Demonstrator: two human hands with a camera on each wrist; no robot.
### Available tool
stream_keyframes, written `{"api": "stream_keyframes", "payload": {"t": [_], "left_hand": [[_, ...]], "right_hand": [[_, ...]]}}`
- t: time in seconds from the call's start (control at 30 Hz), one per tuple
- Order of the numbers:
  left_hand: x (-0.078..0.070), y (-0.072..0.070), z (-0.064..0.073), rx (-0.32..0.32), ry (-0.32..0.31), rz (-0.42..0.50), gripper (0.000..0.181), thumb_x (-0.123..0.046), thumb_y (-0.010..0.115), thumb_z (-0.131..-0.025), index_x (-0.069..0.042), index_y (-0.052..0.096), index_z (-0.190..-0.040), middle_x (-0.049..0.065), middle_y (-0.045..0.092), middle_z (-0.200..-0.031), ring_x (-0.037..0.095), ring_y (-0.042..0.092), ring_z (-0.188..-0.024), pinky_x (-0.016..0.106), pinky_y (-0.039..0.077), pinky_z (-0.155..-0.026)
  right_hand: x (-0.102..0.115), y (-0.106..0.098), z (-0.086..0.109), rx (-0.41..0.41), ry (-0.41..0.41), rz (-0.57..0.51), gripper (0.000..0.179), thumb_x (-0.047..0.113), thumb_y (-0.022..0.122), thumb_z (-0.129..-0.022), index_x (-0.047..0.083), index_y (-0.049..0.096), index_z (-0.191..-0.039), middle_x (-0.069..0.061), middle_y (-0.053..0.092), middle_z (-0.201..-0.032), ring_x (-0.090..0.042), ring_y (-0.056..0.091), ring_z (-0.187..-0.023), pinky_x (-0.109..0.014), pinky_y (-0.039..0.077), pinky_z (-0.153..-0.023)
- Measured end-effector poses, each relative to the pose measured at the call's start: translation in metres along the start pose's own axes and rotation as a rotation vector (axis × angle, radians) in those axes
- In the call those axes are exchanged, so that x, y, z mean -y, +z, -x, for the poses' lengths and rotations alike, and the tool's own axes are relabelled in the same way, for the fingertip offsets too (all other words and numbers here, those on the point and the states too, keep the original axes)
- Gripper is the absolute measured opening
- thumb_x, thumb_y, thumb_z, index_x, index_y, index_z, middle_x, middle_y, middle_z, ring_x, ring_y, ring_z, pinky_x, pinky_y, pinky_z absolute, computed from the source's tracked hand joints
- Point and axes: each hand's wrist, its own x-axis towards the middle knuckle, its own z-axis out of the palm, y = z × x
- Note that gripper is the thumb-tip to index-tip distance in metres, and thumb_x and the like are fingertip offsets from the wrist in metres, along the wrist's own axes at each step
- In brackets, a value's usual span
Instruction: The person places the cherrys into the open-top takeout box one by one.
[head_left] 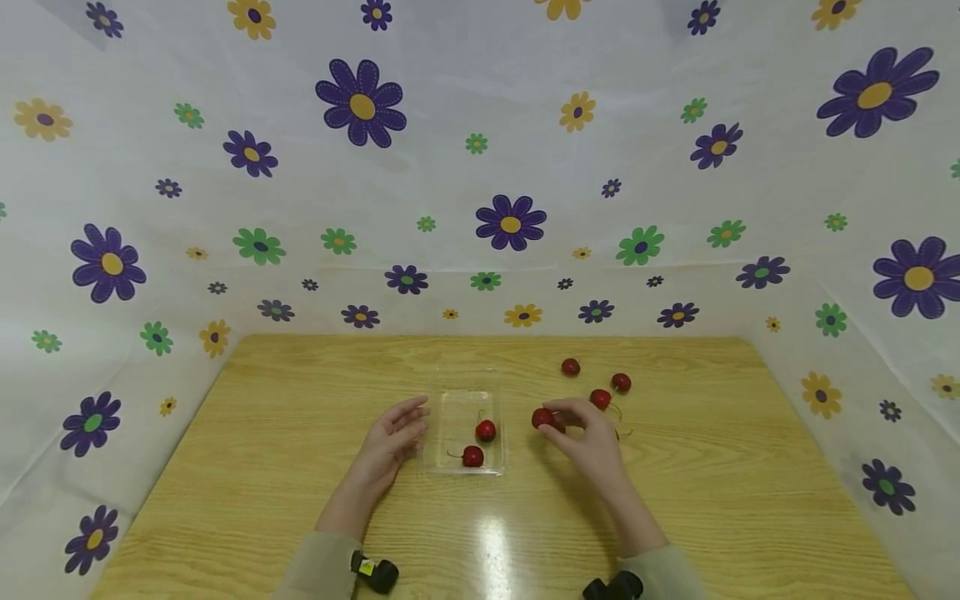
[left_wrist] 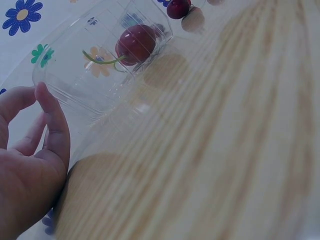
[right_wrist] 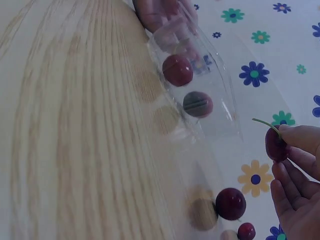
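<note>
A clear plastic box [head_left: 429, 462] lies on the table with two cherries inside: one cherry [head_left: 486, 431] near its right wall, another cherry [head_left: 472, 456] near the front. At the box's left side is my left hand [head_left: 382, 454], fingers loosely bent and holding nothing; a fingertip [left_wrist: 42, 90] is close to the rim, though contact is unclear. To the right of the box, my right hand [head_left: 592, 442] pinches a dark red cherry [right_wrist: 276, 144] between thumb and fingers. Its green stem [right_wrist: 264, 122] points out toward the box.
Beyond the right hand lie loose cherries: one [head_left: 571, 367] at the back, one [head_left: 621, 382] farther right and one [head_left: 600, 399] by the knuckles. The hand partly hides more stems. Flower-printed cloth [head_left: 510, 167] surrounds the wooden table [head_left: 300, 392] at the back and sides.
</note>
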Motion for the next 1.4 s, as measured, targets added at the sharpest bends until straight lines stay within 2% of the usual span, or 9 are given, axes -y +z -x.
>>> {"api": "stream_keyframes", "payload": {"t": [0.4,0.6,0.67,0.87,1.03,1.27,1.4], "left_hand": [[0.001,0.000,0.000,0.003,0.009,-0.002,0.054,0.002,0.059,-0.105,0.004,0.044,-0.156,-0.004,0.063,-0.124,0.004,0.061,-0.098,0.017,0.055,-0.071],[0.001,0.000,0.000,0.006,0.008,0.001,0.054,0.002,0.059,-0.105,0.004,0.043,-0.156,-0.005,0.063,-0.123,0.004,0.061,-0.096,0.016,0.055,-0.070],[0.001,0.000,0.000,0.006,0.008,0.000,0.054,0.002,0.059,-0.105,0.004,0.043,-0.156,-0.005,0.062,-0.122,0.004,0.061,-0.096,0.016,0.055,-0.070],[0.001,0.000,0.001,0.006,0.009,-0.007,0.054,0.001,0.059,-0.106,0.004,0.043,-0.157,-0.005,0.063,-0.123,0.003,0.061,-0.096,0.017,0.055,-0.070],[0.001,0.000,0.001,0.002,0.010,-0.001,0.053,0.002,0.058,-0.106,0.004,0.043,-0.157,-0.005,0.063,-0.122,0.003,0.062,-0.095,0.016,0.055,-0.070],[0.001,0.001,0.002,0.004,0.012,0.004,0.054,0.002,0.058,-0.106,0.005,0.043,-0.157,-0.006,0.063,-0.121,0.003,0.062,-0.094,0.016,0.055,-0.070],[0.001,0.001,0.002,0.006,0.014,0.003,0.054,0.003,0.058,-0.105,0.005,0.043,-0.157,-0.005,0.063,-0.122,0.003,0.061,-0.094,0.016,0.055,-0.070]], "right_hand": [[0.011,0.021,-0.006,0.031,-0.035,-0.045,0.028,0.005,0.085,-0.089,0.007,0.078,-0.117,-0.013,0.076,-0.114,-0.028,0.073,-0.102,-0.045,0.063,-0.089],[0.018,0.028,-0.009,0.046,-0.045,-0.033,0.029,0.008,0.086,-0.089,0.010,0.079,-0.116,-0.010,0.076,-0.113,-0.029,0.072,-0.102,-0.032,0.055,-0.081],[0.020,0.030,-0.009,0.055,-0.051,-0.040,0.029,0.008,0.086,-0.088,0.010,0.079,-0.116,-0.009,0.077,-0.113,-0.028,0.072,-0.103,-0.034,0.057,-0.083],[0.025,0.038,-0.009,0.078,-0.081,-0.053,0.030,0.005,0.087,-0.087,0.009,0.079,-0.115,-0.007,0.077,-0.115,-0.025,0.072,-0.105,-0.039,0.060,-0.099],[0.031,0.045,-0.009,0.095,-0.114,-0.069,0.029,0.005,0.086,-0.088,0.006,0.078,-0.116,-0.009,0.076,-0.113,-0.027,0.072,-0.104,-0.039,0.061,-0.098],[0.037,0.054,-0.008,0.142,-0.125,-0.114,0.028,0.003,0.085,-0.088,0.005,0.078,-0.115,-0.012,0.075,-0.111,-0.032,0.071,-0.103,-0.052,0.060,-0.098],[0.038,0.060,-0.008,0.167,-0.126,-0.098,0.028,0.003,0.085,-0.089,0.006,0.078,-0.116,-0.010,0.074,-0.110,-0.030,0.072,-0.103,-0.054,0.060,-0.096]]}}
